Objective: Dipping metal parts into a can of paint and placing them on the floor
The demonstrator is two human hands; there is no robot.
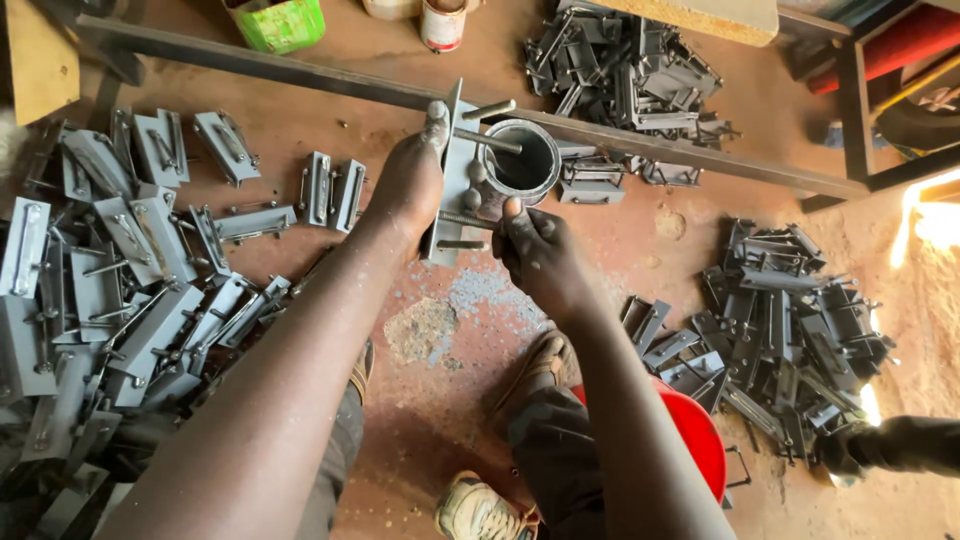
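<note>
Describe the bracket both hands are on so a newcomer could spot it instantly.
Start at the long steel bar lying across the reddish floor. Just below its middle, the left hand and right hand hold one grey bracket upright. Unlike the brackets heaped flat around it, this one has a short pipe section set against it.
</note>
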